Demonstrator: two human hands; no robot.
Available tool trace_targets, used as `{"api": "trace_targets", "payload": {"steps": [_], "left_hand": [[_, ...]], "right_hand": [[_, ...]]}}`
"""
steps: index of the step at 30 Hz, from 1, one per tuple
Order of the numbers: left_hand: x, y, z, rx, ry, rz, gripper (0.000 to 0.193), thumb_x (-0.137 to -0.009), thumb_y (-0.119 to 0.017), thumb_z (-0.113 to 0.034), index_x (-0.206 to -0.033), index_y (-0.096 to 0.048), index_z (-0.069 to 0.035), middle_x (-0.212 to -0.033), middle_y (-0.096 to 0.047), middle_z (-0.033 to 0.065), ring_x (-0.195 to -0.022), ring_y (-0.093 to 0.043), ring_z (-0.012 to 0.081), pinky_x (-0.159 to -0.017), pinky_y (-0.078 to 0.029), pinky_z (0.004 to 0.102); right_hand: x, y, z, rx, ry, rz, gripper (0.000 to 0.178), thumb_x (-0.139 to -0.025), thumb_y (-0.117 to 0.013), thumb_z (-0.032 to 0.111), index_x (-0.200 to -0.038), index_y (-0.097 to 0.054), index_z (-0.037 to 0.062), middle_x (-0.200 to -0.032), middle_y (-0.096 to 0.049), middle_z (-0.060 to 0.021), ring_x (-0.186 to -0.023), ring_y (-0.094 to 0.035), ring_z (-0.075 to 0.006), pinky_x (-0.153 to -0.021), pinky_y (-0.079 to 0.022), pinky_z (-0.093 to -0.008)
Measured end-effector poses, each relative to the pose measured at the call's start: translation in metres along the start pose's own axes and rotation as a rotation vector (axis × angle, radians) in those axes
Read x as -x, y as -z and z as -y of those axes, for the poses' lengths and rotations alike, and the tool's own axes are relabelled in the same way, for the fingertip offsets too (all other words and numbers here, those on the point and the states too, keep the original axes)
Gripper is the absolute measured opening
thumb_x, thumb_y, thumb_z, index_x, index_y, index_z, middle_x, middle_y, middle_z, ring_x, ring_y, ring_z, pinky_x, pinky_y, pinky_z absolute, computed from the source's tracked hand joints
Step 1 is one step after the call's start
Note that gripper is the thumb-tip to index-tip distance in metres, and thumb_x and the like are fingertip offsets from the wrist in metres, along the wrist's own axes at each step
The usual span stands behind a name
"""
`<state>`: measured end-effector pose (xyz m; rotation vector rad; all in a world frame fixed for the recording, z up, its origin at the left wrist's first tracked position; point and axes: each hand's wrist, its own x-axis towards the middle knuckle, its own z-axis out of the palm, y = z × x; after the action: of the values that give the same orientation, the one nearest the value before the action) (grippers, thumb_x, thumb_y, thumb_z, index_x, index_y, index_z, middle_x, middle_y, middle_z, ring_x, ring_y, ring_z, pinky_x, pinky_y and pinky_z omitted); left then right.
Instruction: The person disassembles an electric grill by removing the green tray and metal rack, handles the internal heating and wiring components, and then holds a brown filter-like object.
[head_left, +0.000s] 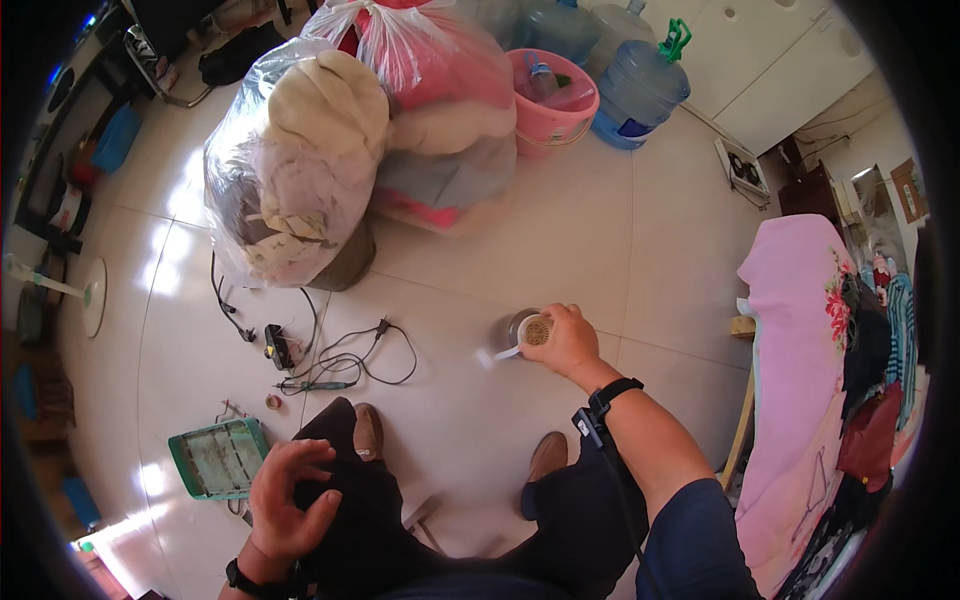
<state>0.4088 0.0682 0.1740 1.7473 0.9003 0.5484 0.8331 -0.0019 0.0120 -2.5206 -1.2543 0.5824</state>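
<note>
Right hand (568, 338) holds small cup (536, 330) over floor; left hand (290, 495) open above knee.

A lived-in room of a home, used for storage and small repairs. Glossy cream tiled floor (560, 230). Big clear plastic bags (300, 160) stuffed with clothes and bedding stand beside a pink bucket (550, 115) and blue water jugs (640, 85). A bed with a pink floral cover (800, 330) sits at the right, clothes piled just beyond it. A power strip (742, 168) lies by white cupboard doors (770, 60). A soldering iron (320, 385), tangled wires (370, 355) and a green heater grille (218, 457) lie on the floor.
</note>
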Motion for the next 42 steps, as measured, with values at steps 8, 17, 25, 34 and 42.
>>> {"api": "trace_targets", "payload": {"steps": [8, 17, 25, 34, 42], "left_hand": [[-0.005, -0.004, -0.006, -0.036, 0.035, -0.016, 0.06, -0.077, -0.07, 0.006, -0.134, -0.05, 0.002, -0.122, -0.061, 0.0184, -0.109, -0.067, 0.0269, -0.083, -0.059, 0.0327], [-0.013, -0.011, -0.01, -0.104, 0.014, 0.011, 0.059, -0.077, -0.072, 0.005, -0.132, -0.052, 0.002, -0.121, -0.062, 0.0183, -0.108, -0.069, 0.0268, -0.081, -0.061, 0.0331], [-0.01, -0.011, -0.013, -0.085, 0.035, 0.078, 0.063, -0.08, -0.07, 0.006, -0.139, -0.045, 0.001, -0.131, -0.059, 0.0187, -0.116, -0.065, 0.0269, -0.088, -0.058, 0.0342], [-0.007, -0.014, -0.016, -0.138, 0.036, 0.06, 0.061, -0.083, -0.07, 0.005, -0.138, -0.045, 0.001, -0.131, -0.059, 0.0168, -0.117, -0.065, 0.0255, -0.089, -0.057, 0.0339], [-0.005, -0.018, -0.016, -0.11, 0.05, -0.015, 0.056, -0.081, -0.074, 0.003, -0.133, -0.052, 0.001, -0.126, -0.061, 0.0152, -0.112, -0.067, 0.0244, -0.086, -0.059, 0.0328]], "right_hand": [[-0.016, 0.007, -0.049, -0.026, -0.022, 0.057, 0.065, -0.06, -0.088, 0.043, -0.11, -0.066, 0.0089, -0.111, -0.064, -0.017, -0.1, -0.066, -0.0357, -0.087, -0.055, -0.0426], [0.036, 0.046, -0.149, 0.09, -0.076, -0.041, 0.061, -0.057, -0.092, 0.033, -0.103, -0.062, 0.008, -0.101, -0.066, -0.0152, -0.096, -0.065, -0.033, -0.083, -0.055, -0.0422], [0.126, 0.053, -0.24, 0.073, -0.295, -0.096, 0.057, -0.058, -0.091, 0.027, -0.101, -0.06, 0.0047, -0.099, -0.065, -0.016, -0.094, -0.065, -0.0349, -0.083, -0.054, -0.0429], [0.23, 0.026, -0.301, -0.069, -0.602, -0.177, 0.063, -0.06, -0.09, 0.031, -0.108, -0.062, -0.0003, -0.104, -0.068, -0.0199, -0.096, -0.068, -0.0359, -0.087, -0.054, -0.0435], [0.284, -0.041, -0.36, -0.182, -0.63, -0.298, 0.055, -0.065, -0.087, 0.026, -0.105, -0.06, 0.0014, -0.094, -0.067, -0.014, -0.068, -0.068, -0.0218, -0.055, -0.058, -0.0344]]}}
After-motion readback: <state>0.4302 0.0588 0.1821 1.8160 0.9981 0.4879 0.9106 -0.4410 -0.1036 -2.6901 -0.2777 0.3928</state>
